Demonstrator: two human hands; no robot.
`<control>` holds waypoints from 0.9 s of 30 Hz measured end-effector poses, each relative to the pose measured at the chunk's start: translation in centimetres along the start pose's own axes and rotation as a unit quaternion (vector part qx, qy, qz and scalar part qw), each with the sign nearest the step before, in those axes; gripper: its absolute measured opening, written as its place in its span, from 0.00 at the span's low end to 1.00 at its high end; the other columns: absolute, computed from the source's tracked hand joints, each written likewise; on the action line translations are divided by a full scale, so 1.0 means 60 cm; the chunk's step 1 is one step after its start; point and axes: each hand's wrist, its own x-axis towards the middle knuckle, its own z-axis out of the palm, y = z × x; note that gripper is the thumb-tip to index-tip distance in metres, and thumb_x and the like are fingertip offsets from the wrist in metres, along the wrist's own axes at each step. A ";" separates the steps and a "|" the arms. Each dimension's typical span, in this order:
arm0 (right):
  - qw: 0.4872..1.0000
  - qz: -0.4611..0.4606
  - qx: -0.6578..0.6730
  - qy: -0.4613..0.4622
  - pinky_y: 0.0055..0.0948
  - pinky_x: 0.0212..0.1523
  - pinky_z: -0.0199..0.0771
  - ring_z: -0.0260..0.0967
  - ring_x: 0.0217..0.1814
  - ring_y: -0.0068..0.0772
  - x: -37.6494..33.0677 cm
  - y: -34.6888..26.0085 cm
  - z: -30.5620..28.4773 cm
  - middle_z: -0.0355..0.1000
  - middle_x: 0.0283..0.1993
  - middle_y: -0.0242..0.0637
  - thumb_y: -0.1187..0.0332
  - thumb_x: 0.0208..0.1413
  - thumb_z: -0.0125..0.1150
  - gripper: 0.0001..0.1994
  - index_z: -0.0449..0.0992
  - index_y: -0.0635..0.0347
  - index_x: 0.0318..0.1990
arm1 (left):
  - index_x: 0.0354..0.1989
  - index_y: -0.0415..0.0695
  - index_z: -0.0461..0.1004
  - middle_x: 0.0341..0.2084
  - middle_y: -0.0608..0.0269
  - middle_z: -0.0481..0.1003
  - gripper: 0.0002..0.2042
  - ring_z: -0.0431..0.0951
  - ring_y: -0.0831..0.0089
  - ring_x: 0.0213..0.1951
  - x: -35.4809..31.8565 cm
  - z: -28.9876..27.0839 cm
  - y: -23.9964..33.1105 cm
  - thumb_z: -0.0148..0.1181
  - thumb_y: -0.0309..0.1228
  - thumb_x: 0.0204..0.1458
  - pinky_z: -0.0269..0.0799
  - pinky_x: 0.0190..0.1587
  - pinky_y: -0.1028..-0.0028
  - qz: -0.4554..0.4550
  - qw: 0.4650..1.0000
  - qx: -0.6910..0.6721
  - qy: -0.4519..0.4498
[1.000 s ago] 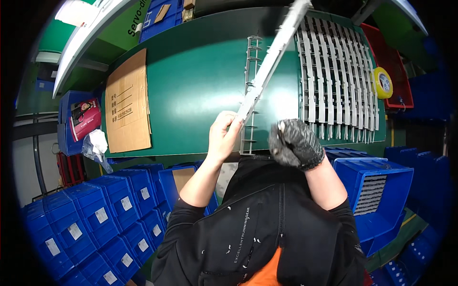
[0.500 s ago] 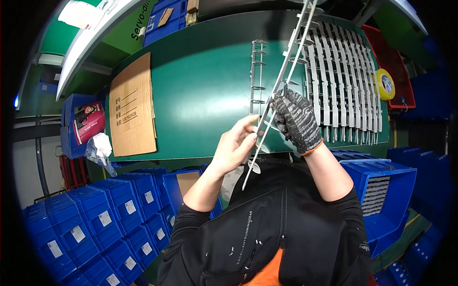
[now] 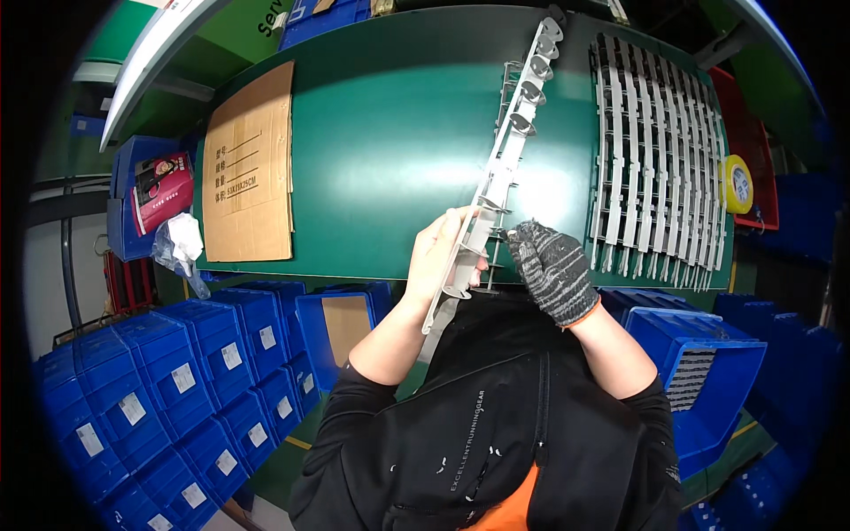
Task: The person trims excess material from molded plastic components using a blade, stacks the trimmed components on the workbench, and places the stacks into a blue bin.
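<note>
A long, narrow light-grey strip with round discs along it slants across the table's front edge, its far end raised to the right. My bare left hand is closed around its near part, some fingers hidden behind it. My right hand, in a dark grey knitted glove with an orange cuff, is just right of the strip. Its fingers are pinched beside one of the discs; what lies between them is hidden. Underneath, a second strip lies on the green tabletop, partly covered.
Several similar strips lie side by side at the right, next to a yellow tape roll and red bin. Flat cardboard lies at the left. Blue crates stand below left; another blue crate stands below right.
The held strip has rolled over, so its discs now show along its top. My right hand has slid down the strip toward me. The whole view has shifted slightly.
</note>
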 end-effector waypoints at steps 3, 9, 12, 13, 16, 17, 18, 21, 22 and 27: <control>0.996 0.040 -0.043 -0.064 0.39 0.36 0.68 0.69 0.34 0.46 0.017 -0.014 -0.004 0.72 0.33 0.47 0.67 0.51 0.50 0.10 0.75 0.62 0.35 | 0.48 0.39 0.65 0.15 0.59 0.70 0.23 0.68 0.77 0.12 0.001 0.003 0.007 0.37 0.47 0.57 0.66 0.15 0.81 -0.005 1.000 0.018 0.017; 0.992 0.081 0.087 -0.045 0.38 0.38 0.68 0.69 0.36 0.46 0.026 0.006 0.001 0.71 0.34 0.48 0.66 0.52 0.49 0.11 0.75 0.61 0.35 | 0.47 0.37 0.65 0.18 0.59 0.70 0.24 0.70 0.77 0.15 0.010 -0.017 0.001 0.38 0.47 0.57 0.67 0.16 0.80 0.011 0.999 -0.009 0.029; 0.991 0.069 -0.072 -0.087 0.37 0.42 0.68 0.68 0.41 0.43 0.041 0.056 0.023 0.71 0.38 0.47 0.61 0.53 0.48 0.15 0.74 0.63 0.39 | 0.47 0.37 0.65 0.19 0.59 0.70 0.23 0.70 0.76 0.16 0.023 -0.054 -0.008 0.39 0.46 0.57 0.68 0.16 0.79 0.013 0.999 -0.017 0.030; 0.980 0.109 -0.136 -0.091 0.36 0.44 0.67 0.67 0.44 0.42 0.051 0.063 0.034 0.70 0.41 0.47 0.57 0.52 0.47 0.18 0.73 0.62 0.41 | 0.47 0.37 0.65 0.19 0.59 0.70 0.22 0.71 0.75 0.16 0.033 -0.066 -0.019 0.41 0.45 0.57 0.68 0.16 0.79 0.016 0.998 -0.013 0.061; 0.941 0.221 -0.205 -0.152 0.36 0.46 0.67 0.64 0.48 0.40 0.089 0.052 0.058 0.65 0.47 0.44 0.49 0.49 0.50 0.23 0.72 0.59 0.43 | 0.47 0.40 0.65 0.18 0.61 0.70 0.18 0.70 0.77 0.15 0.062 -0.132 -0.085 0.42 0.41 0.57 0.67 0.16 0.80 0.032 0.992 0.068 0.106; 0.929 0.225 -0.236 -0.173 0.36 0.46 0.68 0.63 0.48 0.40 0.098 0.044 0.068 0.65 0.47 0.44 0.49 0.47 0.51 0.23 0.72 0.59 0.42 | 0.47 0.42 0.65 0.18 0.62 0.70 0.16 0.70 0.78 0.15 0.067 -0.151 -0.111 0.42 0.40 0.57 0.67 0.16 0.80 0.033 0.992 0.057 0.105; 0.916 0.233 -0.266 -0.188 0.36 0.45 0.68 0.63 0.48 0.40 0.102 0.041 0.073 0.64 0.46 0.43 0.48 0.46 0.52 0.23 0.73 0.58 0.42 | 0.46 0.42 0.65 0.18 0.61 0.71 0.15 0.70 0.78 0.15 0.074 -0.158 -0.123 0.43 0.38 0.57 0.67 0.16 0.80 0.025 0.993 0.061 0.097; 0.909 0.213 -0.294 -0.203 0.37 0.45 0.69 0.62 0.48 0.42 0.093 0.060 0.100 0.65 0.47 0.45 0.52 0.47 0.51 0.21 0.73 0.58 0.41 | 0.46 0.42 0.64 0.19 0.62 0.70 0.13 0.72 0.75 0.18 0.083 -0.159 -0.133 0.44 0.36 0.56 0.70 0.19 0.77 0.016 0.986 0.141 0.085; 0.915 0.201 -0.293 -0.194 0.37 0.45 0.68 0.62 0.48 0.42 0.089 0.070 0.106 0.65 0.46 0.45 0.53 0.47 0.50 0.20 0.73 0.59 0.41 | 0.46 0.42 0.65 0.20 0.63 0.71 0.13 0.73 0.76 0.20 0.103 -0.194 -0.158 0.44 0.33 0.56 0.69 0.20 0.79 0.072 0.970 0.225 0.058; 0.946 0.134 -0.291 -0.046 0.36 0.46 0.66 0.62 0.47 0.43 0.058 0.083 0.063 0.66 0.44 0.45 0.59 0.43 0.51 0.17 0.73 0.60 0.37 | 0.46 0.41 0.68 0.24 0.64 0.74 0.14 0.74 0.80 0.24 0.115 -0.184 -0.021 0.46 0.31 0.53 0.69 0.25 0.80 -0.007 0.881 0.473 0.009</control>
